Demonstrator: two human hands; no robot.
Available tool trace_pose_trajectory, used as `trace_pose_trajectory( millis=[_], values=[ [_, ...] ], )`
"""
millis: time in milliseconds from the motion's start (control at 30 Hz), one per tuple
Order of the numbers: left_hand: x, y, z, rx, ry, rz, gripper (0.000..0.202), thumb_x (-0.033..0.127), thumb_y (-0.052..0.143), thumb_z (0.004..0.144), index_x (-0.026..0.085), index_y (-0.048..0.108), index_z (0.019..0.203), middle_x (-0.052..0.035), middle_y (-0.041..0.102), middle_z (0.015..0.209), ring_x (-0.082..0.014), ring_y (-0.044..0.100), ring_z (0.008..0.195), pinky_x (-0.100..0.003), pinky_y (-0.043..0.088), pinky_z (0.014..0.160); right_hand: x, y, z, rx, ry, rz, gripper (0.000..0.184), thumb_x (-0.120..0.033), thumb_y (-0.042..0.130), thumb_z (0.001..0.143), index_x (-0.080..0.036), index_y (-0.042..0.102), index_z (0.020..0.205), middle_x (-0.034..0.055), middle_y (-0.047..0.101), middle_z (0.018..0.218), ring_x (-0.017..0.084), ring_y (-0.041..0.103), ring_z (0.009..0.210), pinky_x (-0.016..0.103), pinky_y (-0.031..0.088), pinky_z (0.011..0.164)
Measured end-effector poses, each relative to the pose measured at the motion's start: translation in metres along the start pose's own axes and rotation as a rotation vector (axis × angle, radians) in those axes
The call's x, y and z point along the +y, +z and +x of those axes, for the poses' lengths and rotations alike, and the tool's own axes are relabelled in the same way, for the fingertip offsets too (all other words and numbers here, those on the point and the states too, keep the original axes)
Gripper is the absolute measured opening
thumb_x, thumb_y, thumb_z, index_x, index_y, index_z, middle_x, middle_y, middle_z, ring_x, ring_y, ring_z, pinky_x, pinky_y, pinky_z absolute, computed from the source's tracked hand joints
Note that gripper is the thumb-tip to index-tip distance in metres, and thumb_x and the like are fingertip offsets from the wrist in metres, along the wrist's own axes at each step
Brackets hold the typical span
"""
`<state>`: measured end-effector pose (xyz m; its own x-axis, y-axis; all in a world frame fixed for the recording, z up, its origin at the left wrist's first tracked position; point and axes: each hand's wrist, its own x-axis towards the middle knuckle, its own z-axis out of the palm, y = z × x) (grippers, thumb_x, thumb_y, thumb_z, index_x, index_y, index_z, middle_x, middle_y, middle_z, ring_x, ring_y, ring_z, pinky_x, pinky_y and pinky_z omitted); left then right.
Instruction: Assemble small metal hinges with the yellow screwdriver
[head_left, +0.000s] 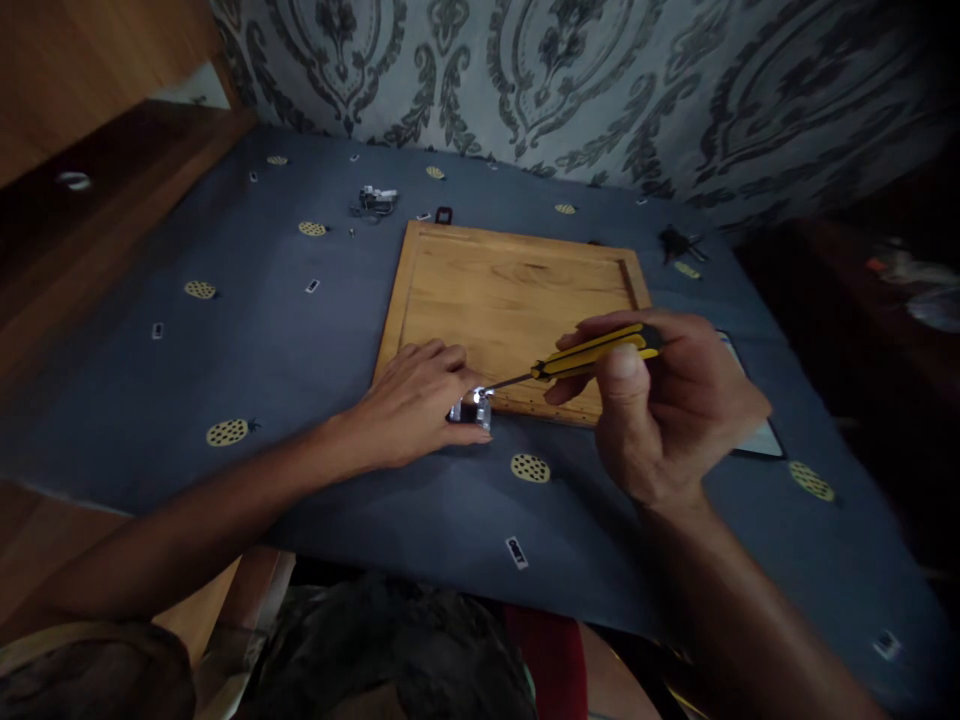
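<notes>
My right hand (675, 410) grips a yellow and black screwdriver (596, 353), its thin shaft pointing left and slightly down. The tip meets a small shiny metal fitting (484, 410) at the front edge of a framed wooden panel (517, 290). My left hand (424, 400) pinches this fitting, thumb below and fingers resting on the panel's front left corner. The fitting's exact kind is hard to make out, since fingers and glare partly cover it. Small dark holes run along the panel's front edge, right of the fitting.
The panel lies on a blue cloth (300, 350) with pineapple prints. Behind it are metal pieces (375, 202) and a small dark red frame-shaped item (444, 215). A black object (681, 243) lies at the back right. A flat device (761, 440) is partly behind my right hand.
</notes>
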<state>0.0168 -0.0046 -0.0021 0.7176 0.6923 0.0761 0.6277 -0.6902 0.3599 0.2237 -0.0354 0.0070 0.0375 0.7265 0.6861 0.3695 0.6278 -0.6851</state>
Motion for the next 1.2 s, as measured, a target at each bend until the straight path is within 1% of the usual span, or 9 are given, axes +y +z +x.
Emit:
trace_pose_trajectory(
  millis=[100,233,333,433,533,767,1000,1100,1200],
  values=[
    [-0.0001,0.0003,0.0001,0.001,-0.001,-0.006,0.036,0.049,0.076,0.09,0.019,0.072,0.109,-0.0066,0.064,0.106,-0.0264,0.057,0.105,-0.037,0.044,0.088,0.0003,-0.0004,0.0006,-0.01,-0.009,-0.006,0.014,-0.028,0.067,0.098,-0.031,0.074,0.11,-0.0016,0.074,0.093,0.01,0.069,0.054,0.023,0.052,0.046],
    [-0.0004,0.0005,-0.0001,-0.001,-0.005,0.005,0.038,0.049,0.076,0.089,0.018,0.073,0.11,-0.0069,0.064,0.105,-0.0265,0.058,0.104,-0.037,0.044,0.089,0.0009,-0.0009,0.0008,-0.053,-0.024,0.005,0.014,-0.027,0.069,0.096,-0.03,0.075,0.109,-0.0006,0.073,0.093,0.011,0.069,0.057,0.026,0.056,0.049],
    [-0.001,0.0006,-0.0003,0.006,0.003,0.003,0.039,0.049,0.077,0.089,0.018,0.072,0.112,-0.0068,0.064,0.104,-0.0264,0.058,0.104,-0.037,0.044,0.089,-0.0001,-0.0006,0.0003,-0.028,-0.033,0.005,0.013,-0.029,0.069,0.096,-0.03,0.075,0.108,-0.0009,0.073,0.092,0.011,0.068,0.055,0.025,0.055,0.046],
    [-0.0012,0.0004,-0.0003,0.007,0.006,-0.001,0.039,0.05,0.076,0.089,0.017,0.072,0.111,-0.0068,0.064,0.105,-0.0263,0.058,0.104,-0.037,0.045,0.089,-0.0022,-0.0006,-0.0004,0.016,0.005,0.017,0.013,-0.031,0.069,0.096,-0.031,0.075,0.107,-0.0004,0.073,0.093,0.011,0.068,0.055,0.024,0.053,0.044],
    [-0.0006,-0.0004,-0.0001,-0.006,-0.002,-0.001,0.04,0.049,0.077,0.089,0.017,0.072,0.112,-0.0069,0.064,0.106,-0.0267,0.058,0.105,-0.038,0.045,0.09,-0.0034,-0.001,-0.001,0.008,0.037,0.003,0.012,-0.033,0.068,0.096,-0.033,0.074,0.107,-0.0007,0.073,0.094,0.011,0.068,0.055,0.025,0.053,0.044],
    [0.0,-0.0004,0.0,0.006,0.003,0.008,0.037,0.049,0.076,0.09,0.018,0.072,0.109,-0.0069,0.064,0.105,-0.0268,0.058,0.105,-0.037,0.045,0.089,-0.0023,-0.0011,-0.0005,-0.01,0.039,-0.023,0.011,-0.034,0.07,0.096,-0.035,0.074,0.106,-0.0017,0.073,0.093,0.013,0.067,0.052,0.029,0.051,0.043],
    [0.0006,-0.0012,0.0,-0.004,0.0,0.01,0.037,0.049,0.075,0.09,0.016,0.072,0.107,-0.0077,0.064,0.106,-0.0269,0.058,0.105,-0.037,0.045,0.089,-0.003,-0.0014,0.0014,-0.081,-0.03,0.047,0.015,-0.027,0.071,0.093,-0.032,0.076,0.106,-0.0001,0.072,0.089,0.014,0.066,0.053,0.028,0.054,0.043],
    [0.0006,-0.0014,0.0003,-0.012,-0.006,0.015,0.038,0.05,0.075,0.09,0.016,0.071,0.109,-0.0078,0.064,0.106,-0.0269,0.058,0.105,-0.037,0.044,0.09,-0.0044,-0.0031,0.0027,-0.091,-0.041,0.068,0.019,-0.022,0.073,0.091,-0.03,0.076,0.108,0.0002,0.073,0.091,0.014,0.068,0.059,0.026,0.057,0.044],
    [0.0005,-0.0012,0.0005,-0.013,-0.009,0.014,0.039,0.049,0.075,0.09,0.016,0.071,0.11,-0.008,0.064,0.107,-0.027,0.058,0.106,-0.038,0.044,0.09,-0.0063,-0.0053,0.0043,-0.131,-0.032,0.069,0.022,-0.02,0.073,0.09,-0.027,0.076,0.11,0.0021,0.074,0.094,0.017,0.073,0.072,0.027,0.061,0.048]
  ],
)
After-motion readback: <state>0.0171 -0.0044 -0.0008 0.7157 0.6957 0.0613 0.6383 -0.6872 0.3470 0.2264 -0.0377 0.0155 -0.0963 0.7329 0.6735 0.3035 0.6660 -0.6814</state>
